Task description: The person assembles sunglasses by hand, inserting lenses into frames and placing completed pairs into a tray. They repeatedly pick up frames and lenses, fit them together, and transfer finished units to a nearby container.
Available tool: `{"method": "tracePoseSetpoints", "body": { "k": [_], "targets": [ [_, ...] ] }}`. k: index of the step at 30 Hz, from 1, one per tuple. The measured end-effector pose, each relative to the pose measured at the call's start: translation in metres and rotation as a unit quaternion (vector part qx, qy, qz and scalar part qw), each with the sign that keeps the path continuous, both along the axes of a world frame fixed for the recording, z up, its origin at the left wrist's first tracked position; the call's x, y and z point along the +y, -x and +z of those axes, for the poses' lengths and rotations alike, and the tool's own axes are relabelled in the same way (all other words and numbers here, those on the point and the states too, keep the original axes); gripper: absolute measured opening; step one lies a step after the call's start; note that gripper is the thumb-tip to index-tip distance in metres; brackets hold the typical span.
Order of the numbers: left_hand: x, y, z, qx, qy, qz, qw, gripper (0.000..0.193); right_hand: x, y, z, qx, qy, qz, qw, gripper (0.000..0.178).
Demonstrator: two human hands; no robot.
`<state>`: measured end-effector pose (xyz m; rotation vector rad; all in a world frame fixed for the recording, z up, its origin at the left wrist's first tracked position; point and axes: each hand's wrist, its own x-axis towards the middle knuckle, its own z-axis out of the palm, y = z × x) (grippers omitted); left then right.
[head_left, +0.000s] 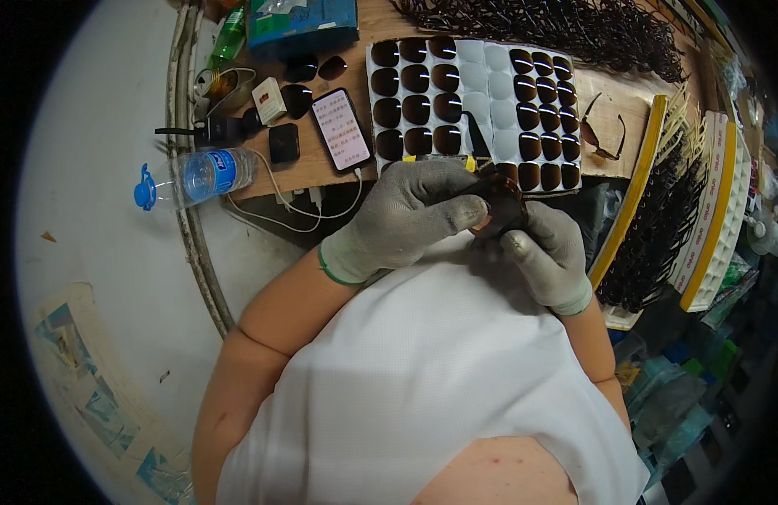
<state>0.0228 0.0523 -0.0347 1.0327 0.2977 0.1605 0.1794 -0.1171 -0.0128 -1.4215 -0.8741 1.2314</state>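
Both my hands wear grey knitted gloves and meet in front of my chest. Between them is a pair of dark brown sunglasses (508,204), partly covered by my fingers. My left hand (418,210) pinches one side, its thumb pressed on the dark surface. My right hand (550,257) is closed round the other side, thumb bent inward. A dark pointed strip (476,135) sticks up just beyond the fingers; I cannot tell whether it belongs to the sunglasses. Right past my hands lies a white tray (487,93) with rows of brown gradient lenses (416,109) on both sides.
A lit phone (342,130) lies on the wooden table, cabled. Left of it are a small box (269,101) and a water bottle (208,175). Finished-looking sunglasses (603,130) lie right of the tray. Yellow-edged racks (633,202) hold dark frames. Many dark frame parts (557,29) are heaped behind.
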Motion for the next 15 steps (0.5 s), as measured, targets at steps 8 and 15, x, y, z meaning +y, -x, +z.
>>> {"method": "tracePoseSetpoints", "body": {
  "k": [8, 15],
  "targets": [
    [0.002, 0.002, -0.002, 0.026, -0.077, 0.008, 0.997, 0.021, 0.002, 0.003, 0.007, -0.162, 0.014, 0.017, 0.987, 0.017],
    [0.002, 0.0, -0.001, -0.009, -0.188, 0.027, 0.982, 0.026, -0.001, 0.006, 0.004, -0.139, -0.005, -0.002, 0.99, 0.019]
  ]
}}
